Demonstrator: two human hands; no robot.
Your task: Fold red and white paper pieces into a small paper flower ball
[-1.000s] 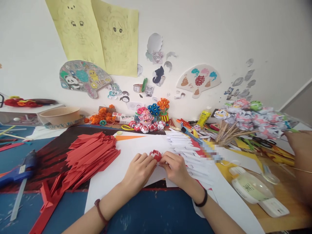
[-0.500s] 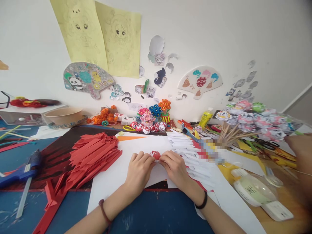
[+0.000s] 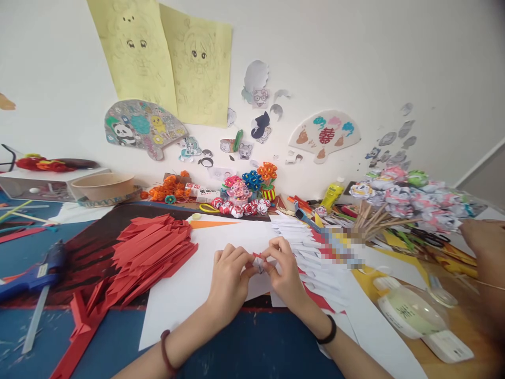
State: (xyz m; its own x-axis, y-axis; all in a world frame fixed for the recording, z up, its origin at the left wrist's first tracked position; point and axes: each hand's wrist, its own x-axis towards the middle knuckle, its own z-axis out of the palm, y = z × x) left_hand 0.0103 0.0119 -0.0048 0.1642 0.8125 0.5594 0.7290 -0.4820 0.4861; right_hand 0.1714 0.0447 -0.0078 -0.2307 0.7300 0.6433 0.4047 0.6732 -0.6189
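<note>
Between the fingertips of both hands sits a small red and white folded-paper piece [image 3: 259, 263], partly covered by the fingers. My left hand [image 3: 231, 276] pinches it from the left, and my right hand [image 3: 284, 271] grips its right side with thumb and forefinger. Both hands are over white paper sheets [image 3: 189, 279]. To the left lies a heap of folded red paper strips [image 3: 153, 252]. On the right are rows of folded white paper strips [image 3: 303, 242]. Several finished red and white paper balls [image 3: 236, 210] stand in a row behind the hands.
A blue glue gun [image 3: 43, 273] lies far left. At the right are a clear bottle [image 3: 410, 310], a bundle of paper flowers on sticks [image 3: 406, 200] and a yellow bottle [image 3: 332, 195]. Another person's arm [image 3: 489, 263] shows at the right edge. A beige bowl [image 3: 104, 188] stands back left.
The paper piece has been turned, so more white shows where red faced me before. My right fingers have lifted and bent around it; the view has shifted slightly.
</note>
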